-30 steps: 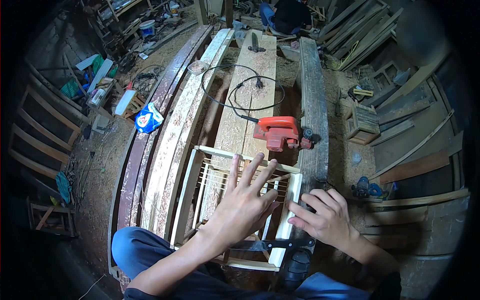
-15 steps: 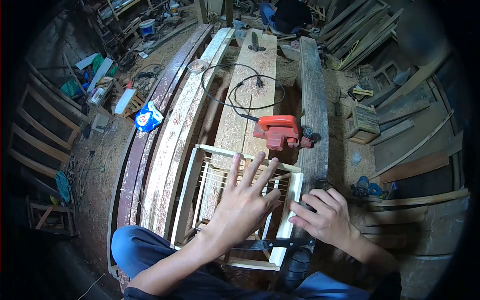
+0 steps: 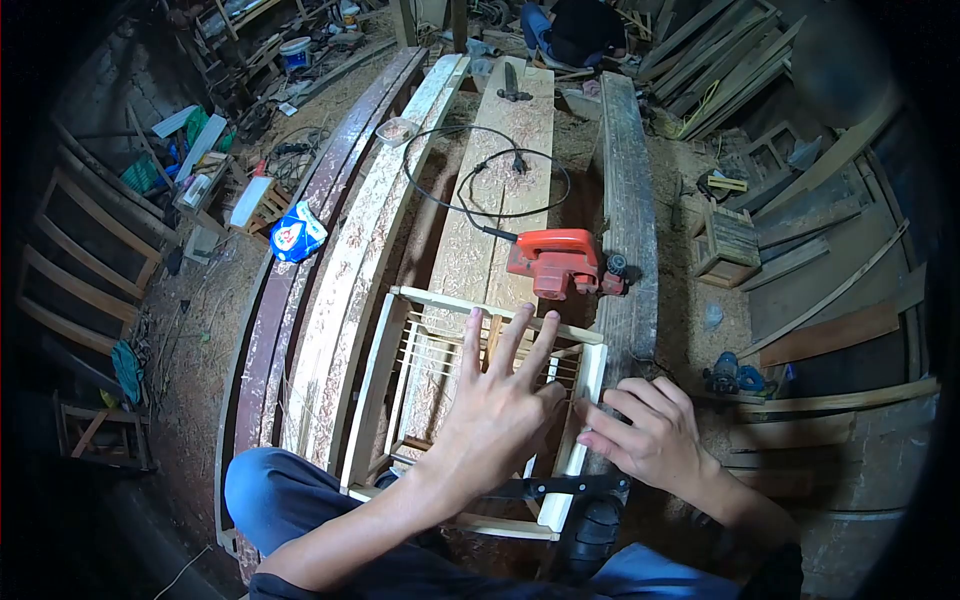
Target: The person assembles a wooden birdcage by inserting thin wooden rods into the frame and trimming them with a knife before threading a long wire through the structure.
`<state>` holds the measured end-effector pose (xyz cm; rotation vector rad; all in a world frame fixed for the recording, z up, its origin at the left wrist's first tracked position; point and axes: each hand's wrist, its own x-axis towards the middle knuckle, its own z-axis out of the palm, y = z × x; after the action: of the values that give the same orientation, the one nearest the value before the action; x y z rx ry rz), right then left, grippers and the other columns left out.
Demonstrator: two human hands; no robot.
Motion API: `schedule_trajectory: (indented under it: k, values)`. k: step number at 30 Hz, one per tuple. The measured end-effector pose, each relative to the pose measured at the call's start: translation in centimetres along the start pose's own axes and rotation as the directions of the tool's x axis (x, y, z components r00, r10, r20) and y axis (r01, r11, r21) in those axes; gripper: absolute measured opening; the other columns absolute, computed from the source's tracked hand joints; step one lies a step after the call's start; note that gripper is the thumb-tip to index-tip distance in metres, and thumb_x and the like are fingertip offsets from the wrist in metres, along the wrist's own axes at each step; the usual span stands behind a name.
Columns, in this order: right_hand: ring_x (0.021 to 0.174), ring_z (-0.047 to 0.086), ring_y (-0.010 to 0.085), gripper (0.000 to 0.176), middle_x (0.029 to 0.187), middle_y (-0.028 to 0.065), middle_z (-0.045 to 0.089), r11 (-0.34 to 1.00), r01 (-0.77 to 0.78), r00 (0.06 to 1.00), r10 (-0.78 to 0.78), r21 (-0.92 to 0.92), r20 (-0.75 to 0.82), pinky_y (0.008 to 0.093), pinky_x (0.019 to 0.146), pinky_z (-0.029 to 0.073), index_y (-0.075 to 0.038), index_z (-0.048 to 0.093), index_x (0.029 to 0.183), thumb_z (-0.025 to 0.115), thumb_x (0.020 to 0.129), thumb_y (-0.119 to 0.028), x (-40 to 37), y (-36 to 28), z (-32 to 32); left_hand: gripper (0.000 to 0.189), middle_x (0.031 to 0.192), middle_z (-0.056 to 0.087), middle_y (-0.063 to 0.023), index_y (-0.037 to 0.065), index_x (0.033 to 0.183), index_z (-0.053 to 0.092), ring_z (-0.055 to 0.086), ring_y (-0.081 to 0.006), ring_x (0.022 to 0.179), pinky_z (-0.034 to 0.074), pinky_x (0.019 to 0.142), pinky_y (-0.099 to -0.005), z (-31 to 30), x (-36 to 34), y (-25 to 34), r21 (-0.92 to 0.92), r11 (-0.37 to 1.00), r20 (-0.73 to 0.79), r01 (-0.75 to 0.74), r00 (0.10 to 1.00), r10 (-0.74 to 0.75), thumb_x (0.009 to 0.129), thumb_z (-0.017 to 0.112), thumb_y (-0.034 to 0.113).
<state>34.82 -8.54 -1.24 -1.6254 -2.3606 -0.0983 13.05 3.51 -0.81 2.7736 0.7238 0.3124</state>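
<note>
A pale wooden frame with thin slats lies before my knees. My left hand rests over it, fingers spread and stretched toward its far rail; the thumb side comes near the right rail. At the right rail, my right hand has its fingers curled, index fingertip and thumb against the wood. Any small item between those fingertips is hidden. Just beyond the frame sits a red electric planer, its black cord looped on the plank.
Long beams, one whitish and one dark, run along the left; a grey beam is on the right. A blue packet rests on the dark beam. A hammer-like tool lies farther off. Another person sits behind.
My left hand has shifted very slightly to the right over the frame. The right hand, frame and planer look unmoved.
</note>
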Motion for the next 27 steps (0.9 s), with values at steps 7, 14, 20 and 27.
schedule_trajectory:
  k: [7,14,20,27]
  values:
    - [0.094,0.066,0.0187,0.03,0.096,-0.0001,0.068,1.0,0.007,1.0,-0.007,0.009,-0.011,0.0343,0.074,0.044,-0.018,0.079,0.108,0.081,0.091,-0.043,0.15,0.1,-0.09,0.022,0.168,0.043,-0.019,0.016,0.106,0.085,0.031,-0.0382,0.16,0.013,0.13,-0.0697,0.06,0.04,0.1,-0.011,1.0,-0.018,-0.003,1.0,0.003,0.099,0.073,0.033]
    - [0.095,0.067,0.0185,0.03,0.097,-0.0005,0.068,0.999,0.008,1.0,-0.007,0.035,-0.014,0.0345,0.074,0.046,-0.017,0.079,0.108,0.08,0.092,-0.043,0.12,0.2,-0.06,0.019,0.168,0.044,-0.0183,0.015,0.103,0.083,0.032,-0.0373,0.16,0.012,0.13,-0.0692,0.45,-0.07,0.09,-0.016,1.0,-0.031,0.0,1.0,0.0,0.097,0.075,0.031]
    - [0.095,0.067,0.0185,0.03,0.097,-0.0003,0.068,0.999,0.006,1.0,-0.006,0.04,0.003,0.0345,0.074,0.046,-0.017,0.079,0.108,0.079,0.093,-0.042,0.2,0.15,-0.23,0.019,0.17,0.043,-0.0172,0.015,0.103,0.083,0.032,-0.0358,0.161,0.013,0.131,-0.0684,0.33,-0.02,0.25,-0.004,1.0,-0.021,0.01,1.0,-0.01,0.096,0.076,0.031]
    - [0.095,0.066,0.018,0.03,0.096,-0.0005,0.068,0.999,0.016,1.0,-0.016,0.039,0.011,0.034,0.073,0.046,-0.017,0.079,0.109,0.079,0.093,-0.042,0.26,0.25,-0.2,0.018,0.169,0.043,-0.0199,0.011,0.105,0.082,0.03,-0.0389,0.161,0.014,0.132,-0.0671,-0.41,-0.16,-0.48,-0.095,0.995,-0.007,-0.001,1.0,0.0,0.096,0.076,0.026]
